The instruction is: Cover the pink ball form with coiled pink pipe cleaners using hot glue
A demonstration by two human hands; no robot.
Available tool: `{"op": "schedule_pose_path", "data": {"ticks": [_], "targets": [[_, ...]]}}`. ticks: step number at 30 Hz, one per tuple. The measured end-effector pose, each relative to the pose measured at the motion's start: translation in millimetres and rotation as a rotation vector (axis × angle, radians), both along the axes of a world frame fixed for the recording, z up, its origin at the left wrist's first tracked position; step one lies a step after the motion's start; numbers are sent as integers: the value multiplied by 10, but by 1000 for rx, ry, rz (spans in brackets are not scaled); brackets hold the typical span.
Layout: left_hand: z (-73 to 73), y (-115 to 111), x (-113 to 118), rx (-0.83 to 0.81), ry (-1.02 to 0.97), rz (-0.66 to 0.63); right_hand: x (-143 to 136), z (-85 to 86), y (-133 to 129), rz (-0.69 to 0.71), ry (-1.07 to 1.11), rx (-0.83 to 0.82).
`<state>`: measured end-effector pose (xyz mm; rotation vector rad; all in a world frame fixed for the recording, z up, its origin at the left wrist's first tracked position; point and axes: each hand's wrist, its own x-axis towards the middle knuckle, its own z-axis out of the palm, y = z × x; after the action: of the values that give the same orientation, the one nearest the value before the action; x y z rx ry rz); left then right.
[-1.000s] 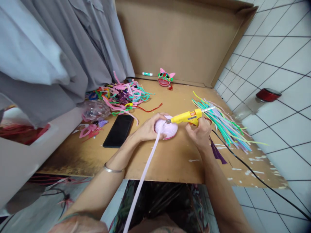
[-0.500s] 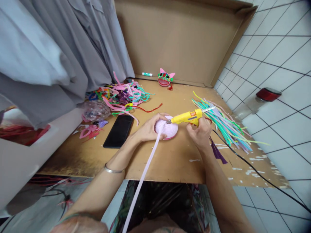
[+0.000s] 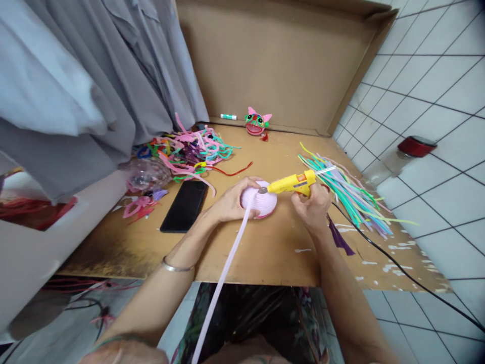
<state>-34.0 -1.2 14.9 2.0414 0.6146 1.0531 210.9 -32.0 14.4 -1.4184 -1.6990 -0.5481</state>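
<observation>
My left hand grips a round, pale lilac coiled piece from its left side, thumb and fingers around its edge. From its top a long lilac strip runs down past the table's front edge toward me. My right hand is closed on the handle of a yellow glue gun, which points left. The gun's metal nozzle is at the top of the lilac piece, close to where the strip begins; whether it touches is too small to tell. A clear glue stick sticks out of the gun's back.
Tangled fuzzy stems and a black phone lie left. Straight stems, a purple tassel and the black cord are right. A small animal-faced figure and a glue tube stand at the back.
</observation>
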Motion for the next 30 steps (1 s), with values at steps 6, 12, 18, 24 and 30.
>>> {"op": "schedule_pose_path", "data": {"ticks": [6,12,18,24,30], "targets": [[-12,11,-1,6,-3,-8,0,-1,9,-12,19,-21],[-21,21,-7,-1,6,3,12,-1,4,-32,24,-16],[-29,25,-3,-27,-10,1,-20,-9,27,-57,183,-84],[-28,26,-1,-30,2,0,24,7,109,13,445,-258],[-16,10,7,-42,-12,21,316,-138,247,-228,606,-395]]}}
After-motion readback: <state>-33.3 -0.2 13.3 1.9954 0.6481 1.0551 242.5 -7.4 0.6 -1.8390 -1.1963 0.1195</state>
